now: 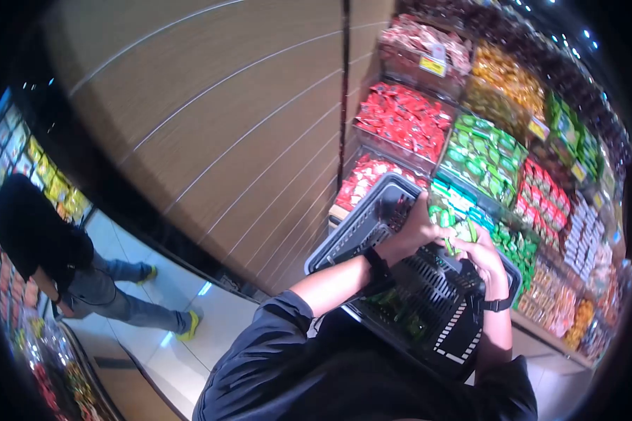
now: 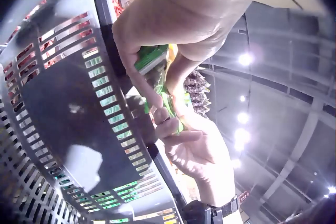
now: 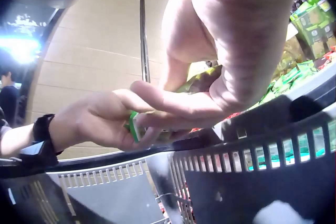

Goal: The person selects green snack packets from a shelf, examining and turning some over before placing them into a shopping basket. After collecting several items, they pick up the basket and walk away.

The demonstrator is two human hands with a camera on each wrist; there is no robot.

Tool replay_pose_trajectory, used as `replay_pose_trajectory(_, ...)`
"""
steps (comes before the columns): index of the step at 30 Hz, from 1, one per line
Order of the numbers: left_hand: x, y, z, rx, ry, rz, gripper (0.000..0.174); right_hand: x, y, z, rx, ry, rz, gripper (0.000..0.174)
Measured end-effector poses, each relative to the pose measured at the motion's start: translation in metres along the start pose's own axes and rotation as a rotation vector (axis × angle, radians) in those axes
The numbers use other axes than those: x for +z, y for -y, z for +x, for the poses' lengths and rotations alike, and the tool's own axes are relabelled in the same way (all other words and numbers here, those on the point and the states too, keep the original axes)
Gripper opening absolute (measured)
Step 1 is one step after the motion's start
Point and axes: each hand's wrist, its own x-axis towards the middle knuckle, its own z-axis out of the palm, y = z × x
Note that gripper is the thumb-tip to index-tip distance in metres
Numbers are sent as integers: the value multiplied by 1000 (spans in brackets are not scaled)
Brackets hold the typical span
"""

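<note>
Both hands meet above a dark plastic shopping basket, close to its far rim. My left hand and right hand pinch small green-and-clear snack packets between them. In the left wrist view, green wrapper shows between the fingers of both hands, while the palms hide much of it. From the right wrist, a green edge of the packet sticks out by the left fingertips. Several green packets lie dimly inside the basket.
Stepped bins of wrapped snacks rise beyond the basket, with red packets, green packets and yellow ones. A tan panelled wall stands to the left. Further left, a person in dark clothes is on the tiled floor.
</note>
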Motion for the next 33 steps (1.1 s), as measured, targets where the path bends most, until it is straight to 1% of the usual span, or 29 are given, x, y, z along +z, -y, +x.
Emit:
replay_pose_trajectory(1, -1, 6, 0, 66, -33, 13, 71, 3, 2, -2, 16, 25, -13, 30)
replay_pose_trajectory(2, -12, 37, 15, 268, 1, 67, 68, 5, 1, -3, 21, 33, -22, 29)
replay_pose_trajectory(4, -10, 32, 6, 163, -22, -161, 69, 16, 3, -9, 48, 6, -26, 28)
replay_pose_trajectory(5, -11, 30, 1, 213, 1, -237, 71, 16, 1, -9, 45, 5, -36, 28)
replay_pose_trajectory(6, -9, 30, 1, 215, -38, -172, 72, 16, -3, -9, 49, -39, -80, 28)
replay_pose_trajectory(8, -9, 23, -11, 191, -20, -166, 71, 15, -11, -9, -3, -59, -146, 29)
replay_pose_trajectory(10, -3, 7, -29, 104, -79, -142, 71, 21, -10, -17, -5, -50, -158, 28)
replay_pose_trajectory(11, -4, 11, -29, 177, -76, -119, 71, 26, -7, -19, -3, -50, -161, 28)
replay_pose_trajectory(12, -4, 4, -33, 108, -60, -160, 73, 30, -3, -19, -11, -39, -166, 28)
replay_pose_trajectory(15, -2, -4, -47, 103, -54, -196, 72, 33, 1, -27, 9, -48, -190, 26)
replay_pose_trajectory(17, -3, -9, -49, 59, -21, -187, 70, 34, 4, -27, 17, -45, -186, 26)
replay_pose_trajectory(20, -6, -6, -47, 54, 8, -202, 67, 34, 4, -29, 56, -39, -126, 25)
replay_pose_trajectory(21, -5, -4, -44, 14, -9, -154, 65, 32, 3, -27, 80, -24, -112, 25)
replay_pose_trajectory(22, -6, -3, -41, 30, -17, -135, 62, 30, 6, -22, 95, -7, -98, 25)
replay_pose_trajectory(25, -8, -1, -35, -3, -28, -157, 64, 20, 5, -13, 134, 25, -60, 27)
replay_pose_trajectory(27, -11, 0, -29, 22, 21, -104, 66, 12, 1, -9, 177, 42, 0, 29)
replay_pose_trajectory(30, -7, 12, -17, 21, 21, -139, 69, 2, -8, -2, 197, 68, 16, 30)
replay_pose_trajectory(31, -6, 10, -17, 16, 9, -59, 69, 0, -11, -1, 183, 70, 34, 32)
replay_pose_trajectory(33, -2, 19, -8, 8, -9, -60, 67, -3, -7, -3, 202, 60, 24, 33)
